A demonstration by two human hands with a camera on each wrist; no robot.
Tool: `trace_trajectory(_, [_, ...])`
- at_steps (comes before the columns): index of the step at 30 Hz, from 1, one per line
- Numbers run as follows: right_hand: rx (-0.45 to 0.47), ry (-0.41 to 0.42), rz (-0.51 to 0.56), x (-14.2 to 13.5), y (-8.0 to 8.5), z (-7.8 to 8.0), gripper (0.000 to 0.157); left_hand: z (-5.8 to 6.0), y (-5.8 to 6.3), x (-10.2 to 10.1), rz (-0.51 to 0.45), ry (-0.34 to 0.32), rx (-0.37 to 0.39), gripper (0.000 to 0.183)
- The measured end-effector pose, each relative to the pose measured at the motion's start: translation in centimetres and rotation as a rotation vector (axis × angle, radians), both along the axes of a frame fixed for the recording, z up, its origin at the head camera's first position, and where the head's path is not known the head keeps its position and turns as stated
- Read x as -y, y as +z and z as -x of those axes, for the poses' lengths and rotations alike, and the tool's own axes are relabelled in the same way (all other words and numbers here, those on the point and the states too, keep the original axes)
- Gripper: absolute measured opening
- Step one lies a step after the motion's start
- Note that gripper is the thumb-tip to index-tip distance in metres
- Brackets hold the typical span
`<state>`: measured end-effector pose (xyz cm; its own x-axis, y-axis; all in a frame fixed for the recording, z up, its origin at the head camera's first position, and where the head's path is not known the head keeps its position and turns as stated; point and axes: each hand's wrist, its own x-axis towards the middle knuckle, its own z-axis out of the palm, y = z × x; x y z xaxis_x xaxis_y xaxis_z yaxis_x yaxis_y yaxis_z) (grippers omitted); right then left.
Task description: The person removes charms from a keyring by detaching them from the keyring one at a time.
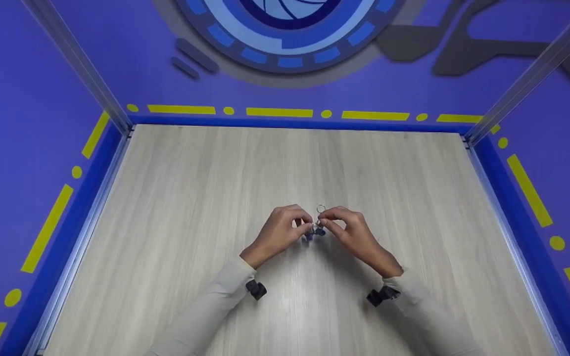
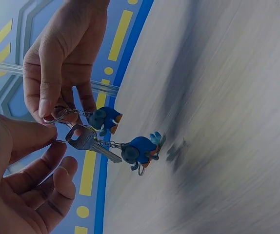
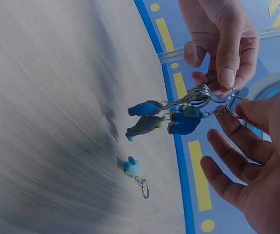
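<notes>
My left hand [image 1: 281, 226] and right hand [image 1: 353, 233] meet over the middle of the table, fingertips almost together. Between thumb and forefinger the left hand pinches a key ring; a silver key [image 2: 83, 138] and a chain with a blue animal charm [image 2: 139, 150] hang from it. In the right wrist view, the right hand pinches a split ring [image 3: 233, 106] whose short chain carries another blue charm [image 3: 185, 122]. The two rings overlap there, and I cannot tell whether they are linked. A grey-blue charm [image 3: 145, 126] dangles alongside.
On the wooden table [image 1: 206, 188], beneath the hands, lies a light blue charm [image 3: 132, 166] with its own small ring [image 3: 145, 189]. Blue panels [image 1: 285, 94] with yellow marks and metal posts [image 1: 82, 64] enclose the table at the back and sides.
</notes>
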<state>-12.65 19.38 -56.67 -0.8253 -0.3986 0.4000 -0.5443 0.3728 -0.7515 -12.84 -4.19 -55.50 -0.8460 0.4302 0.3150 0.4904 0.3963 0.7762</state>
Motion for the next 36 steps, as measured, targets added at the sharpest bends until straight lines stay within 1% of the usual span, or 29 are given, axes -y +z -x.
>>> trace_trajectory(3, [-0.03,0.002,0.003,0.1,-0.31,-0.04,0.008,-0.05,-0.1,0.0,0.002,0.004,-0.003,0.004])
trace_trajectory(7, [-0.045,0.003,0.004,0.11,-0.52,-0.1,0.006,-0.14,-0.25,0.03,0.001,0.013,-0.01,0.005])
trace_trajectory(10, [-0.037,0.004,-0.001,0.1,-0.59,-0.16,0.005,-0.15,-0.39,0.13,-0.003,0.017,-0.019,0.006])
trace_trajectory(14, [-0.016,0.004,0.003,0.07,-0.58,-0.26,0.006,-0.15,-0.51,0.34,-0.033,0.01,-0.021,0.004])
trace_trajectory(20, [0.013,-0.005,0.022,-0.05,-0.71,-0.32,0.009,-0.24,-0.59,0.57,-0.086,0.005,-0.001,0.004])
trace_trajectory(27, [0.02,-0.033,0.041,-0.13,-0.76,-0.34,0.007,-0.36,-0.5,0.74,-0.108,0.018,0.032,0.01])
trace_trajectory(33, [0.029,-0.039,0.061,-0.04,-0.56,-0.34,0.007,-0.33,-0.5,0.64,-0.122,0.042,0.044,0.003])
trace_trajectory(36, [0.04,-0.029,0.053,-0.03,-0.48,-0.35,0.007,-0.27,-0.53,0.63,-0.131,0.046,0.063,0.005])
